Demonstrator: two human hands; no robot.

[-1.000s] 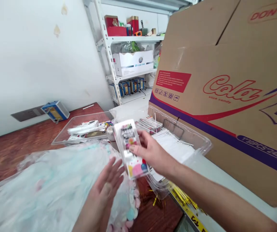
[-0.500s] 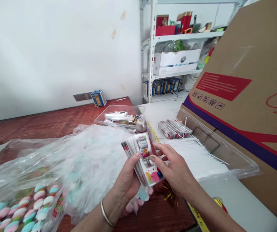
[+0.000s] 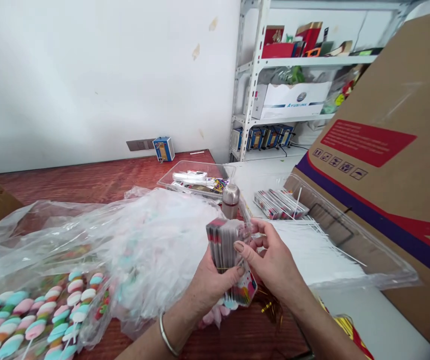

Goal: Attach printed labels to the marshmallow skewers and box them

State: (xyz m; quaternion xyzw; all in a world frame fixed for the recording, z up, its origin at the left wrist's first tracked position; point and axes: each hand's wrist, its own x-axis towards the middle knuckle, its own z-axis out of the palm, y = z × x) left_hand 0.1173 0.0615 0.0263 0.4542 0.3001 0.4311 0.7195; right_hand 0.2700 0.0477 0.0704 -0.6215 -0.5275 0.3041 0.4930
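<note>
My left hand [image 3: 215, 280] is closed round a thick stack of small printed packets [image 3: 227, 245] in clear plastic, its thumb pressing across their front. The packets show grey and red ends, with coloured dots low on the front one. At the stack's upper right edge, my right hand [image 3: 269, 257] has its thumb and fingers bent round the plastic, pinching it. Behind the stack stands a metal flask [image 3: 230, 200]. To the left lies a large clear plastic bag [image 3: 151, 225], with twisted pastel marshmallow sticks [image 3: 31, 317] near the front.
A clear tray [image 3: 391, 272] on the right holds white sticks [image 3: 312, 250] and more bundled packets [image 3: 280, 202]. Behind it leans a big cardboard box [image 3: 398, 95]. A shallow clear bin [image 3: 168, 181] lies farther back on the red-brown table [image 3: 87, 172]. White shelves [image 3: 312, 61] stand behind.
The stack has tilted so that its layered edges face me. My left thumb has shifted lower across it, and my right fingers stay at its right edge. The view has swung slightly left.
</note>
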